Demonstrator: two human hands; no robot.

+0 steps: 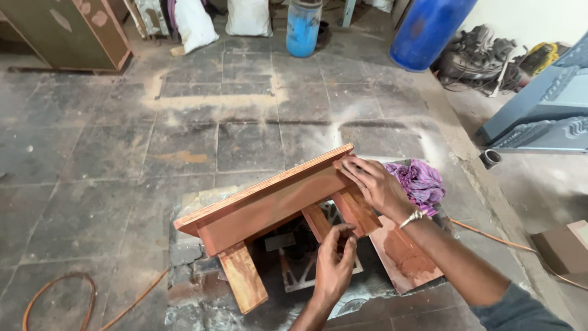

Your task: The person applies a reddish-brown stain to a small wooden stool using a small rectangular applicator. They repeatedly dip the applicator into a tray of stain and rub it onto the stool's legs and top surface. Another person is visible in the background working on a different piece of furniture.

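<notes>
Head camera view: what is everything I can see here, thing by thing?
wooden stool frame: one, reddish brown, tipped on the floor, centre
purple cloth: one, right of the frame
flat board: one, reddish, under the right forearm
blue drums: two, top of the view
white sacks: two, top, by the wall
wooden cabinet: one, olive-brown, top left
orange cable: one, lower left floor
grey carved panels: stacked, right
left hand: at a leg of the frame
right hand: on the frame's right end
</notes>
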